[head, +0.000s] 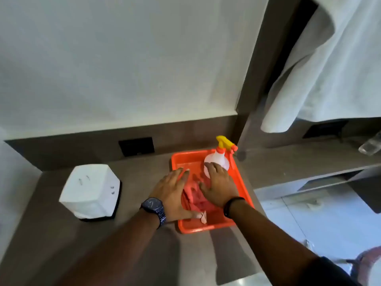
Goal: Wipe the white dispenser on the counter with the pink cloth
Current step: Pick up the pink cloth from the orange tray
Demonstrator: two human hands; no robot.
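Observation:
The white dispenser (90, 190) stands on the brown counter at the left, apart from both hands. A pink cloth (193, 198) lies crumpled in an orange tray (241, 182) to its right. My left hand (173, 193), with a dark watch on the wrist, lies flat on the cloth's left side, fingers spread. My right hand (218, 184), with a black band on the wrist, presses on the cloth's right side with its fingers apart. Neither hand has closed around the cloth.
A white spray bottle (217, 159) with a yellow trigger stands at the tray's far end, just beyond my right hand. A black wall socket (136, 145) sits behind the counter. White towels (321, 75) hang at the upper right. The counter edge drops off to the right.

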